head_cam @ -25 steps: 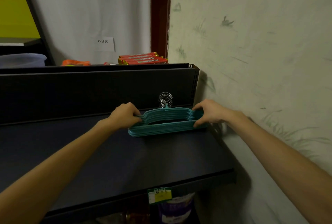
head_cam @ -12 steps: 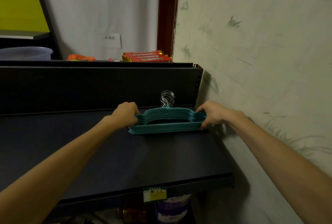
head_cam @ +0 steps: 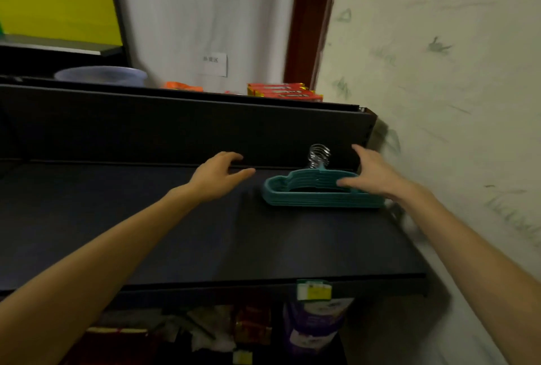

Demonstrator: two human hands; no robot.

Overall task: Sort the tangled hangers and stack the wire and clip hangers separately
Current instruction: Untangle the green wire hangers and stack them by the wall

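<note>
A neat stack of teal hangers [head_cam: 295, 192] with silver wire hooks [head_cam: 319, 156] lies flat on the dark shelf [head_cam: 205, 235], near its back right corner. My left hand [head_cam: 218, 172] hovers to the left of the stack, fingers relaxed and holding nothing, apart from the hangers. My right hand [head_cam: 370, 175] is over the right end of the stack with fingers spread; its thumb lies across the top hanger. Whether it touches the stack is unclear. No clip hangers are visible.
The shelf's dark back panel [head_cam: 175, 127] rises right behind the stack, and a pale wall [head_cam: 453, 101] borders the right side. Red packets [head_cam: 284, 92] and a plastic basin [head_cam: 101, 75] sit on the level above. Price tags [head_cam: 313, 291] hang on the front edge, with packaged goods below.
Both hands have released the ends of the hanger stack. My left hand moved away to the left, my right hand lifted above the stack's right end. The stack now lies on the shelf.
</note>
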